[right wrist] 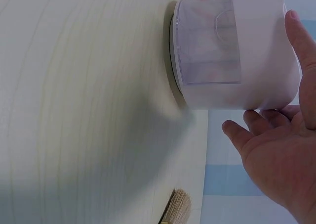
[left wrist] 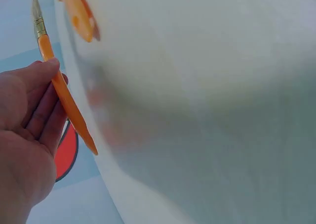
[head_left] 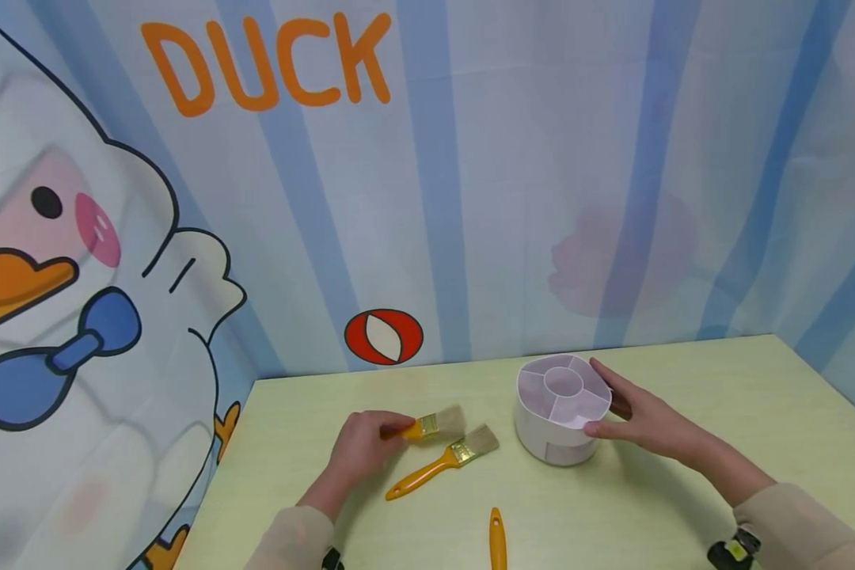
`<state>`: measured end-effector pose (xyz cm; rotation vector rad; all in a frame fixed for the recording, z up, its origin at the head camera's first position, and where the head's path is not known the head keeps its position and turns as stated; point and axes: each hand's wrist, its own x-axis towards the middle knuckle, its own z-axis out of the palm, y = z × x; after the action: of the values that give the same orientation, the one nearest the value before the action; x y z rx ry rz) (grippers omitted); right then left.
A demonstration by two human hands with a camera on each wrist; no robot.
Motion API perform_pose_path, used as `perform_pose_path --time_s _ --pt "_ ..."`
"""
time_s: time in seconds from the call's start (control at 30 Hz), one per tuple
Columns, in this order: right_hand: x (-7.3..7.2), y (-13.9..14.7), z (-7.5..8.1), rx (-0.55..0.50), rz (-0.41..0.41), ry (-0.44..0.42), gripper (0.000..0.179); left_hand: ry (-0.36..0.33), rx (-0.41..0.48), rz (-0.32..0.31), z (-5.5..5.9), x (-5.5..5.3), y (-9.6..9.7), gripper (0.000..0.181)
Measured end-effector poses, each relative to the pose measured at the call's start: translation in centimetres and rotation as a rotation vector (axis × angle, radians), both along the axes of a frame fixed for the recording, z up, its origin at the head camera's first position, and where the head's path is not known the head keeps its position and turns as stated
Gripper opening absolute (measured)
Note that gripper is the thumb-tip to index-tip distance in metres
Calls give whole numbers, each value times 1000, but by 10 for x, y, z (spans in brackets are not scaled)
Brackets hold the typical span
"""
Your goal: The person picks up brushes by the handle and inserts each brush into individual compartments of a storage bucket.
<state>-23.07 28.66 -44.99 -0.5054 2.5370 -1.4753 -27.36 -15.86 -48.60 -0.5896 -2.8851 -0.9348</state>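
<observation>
My left hand (head_left: 370, 445) pinches a flat paintbrush (head_left: 431, 425) by its orange handle, bristles pointing right. In the left wrist view, the thumb lies on the handle of that paintbrush (left wrist: 68, 98), with the fingers behind it. Just in front lies a second paintbrush (head_left: 445, 459) on the table, its bristles angled up to the right. On the right, my right hand (head_left: 648, 419) holds a round white organizer box (head_left: 556, 439), thumb at the near rim and fingers round the far side. Its top has several compartments around a circular one, and a clear panel (right wrist: 210, 41) shows on its side.
The handle of another brush (head_left: 497, 538) enters at the bottom edge of the head view. Bristles (right wrist: 178, 206) appear low in the right wrist view. The pale wooden table (head_left: 720, 380) ends at a striped blue curtain (head_left: 513, 198) printed with a duck.
</observation>
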Motion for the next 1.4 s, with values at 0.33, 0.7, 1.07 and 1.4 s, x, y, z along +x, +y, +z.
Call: perform_pose_path --time_s 0.33,0.7,1.07,1.4 --pt "1 0 -3 -34 -6 2 107 -43 166 11 26 1 18 29" --pt "0 -1 -7 -42 -22 35 105 -87 375 13 51 1 48 30" --pt "2 -2 -8 -52 -39 40 105 -187 656 -16 74 1 90 31" --pt "3 -3 -8 -76 -42 38 106 -220 820 5 88 -1 126 31"
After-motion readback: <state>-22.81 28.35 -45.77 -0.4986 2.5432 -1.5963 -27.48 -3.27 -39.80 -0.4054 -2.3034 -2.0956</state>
